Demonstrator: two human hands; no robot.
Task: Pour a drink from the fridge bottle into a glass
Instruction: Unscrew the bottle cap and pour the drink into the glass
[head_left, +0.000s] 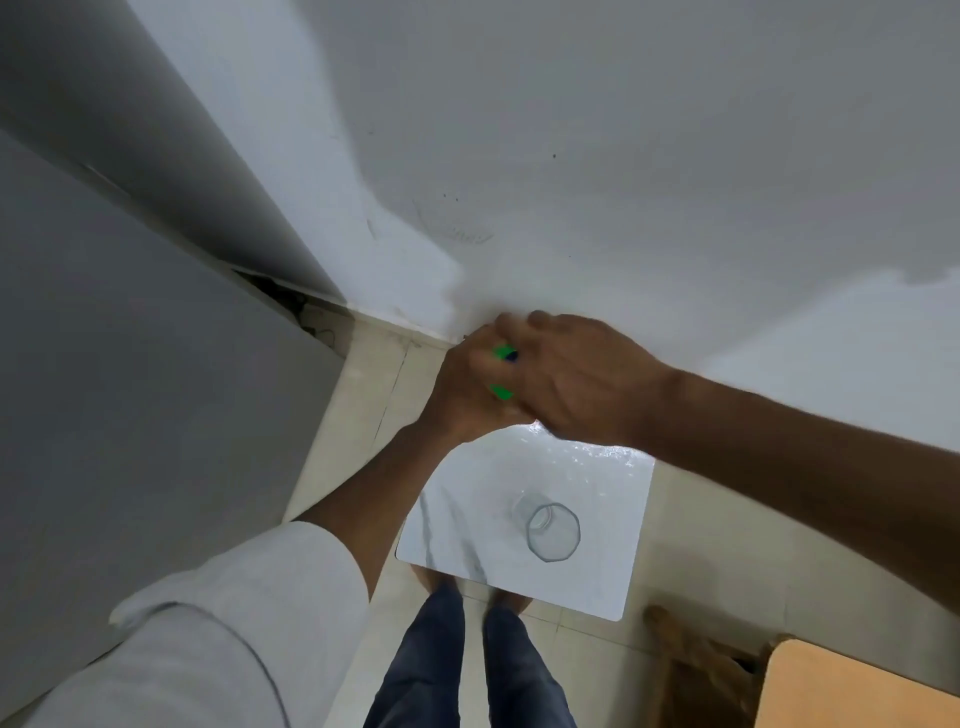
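A clear faceted glass (551, 531) stands upright and looks empty on a small white marble-patterned table (467, 525). Above the table's far edge both hands meet around a bright green bottle (502, 392), of which only slivers show between the fingers. My left hand (462, 389) grips the bottle from the left. My right hand (576, 379) curls over its top, where a dark cap-like spot shows. The bottle's body is hidden.
A grey fridge (130, 364) fills the left side, its door shut. A white wall (623, 156) rises behind the table. A wooden stool or chair (841, 686) stands at the lower right. My legs stand on the pale tiled floor (363, 395) at the table's near edge.
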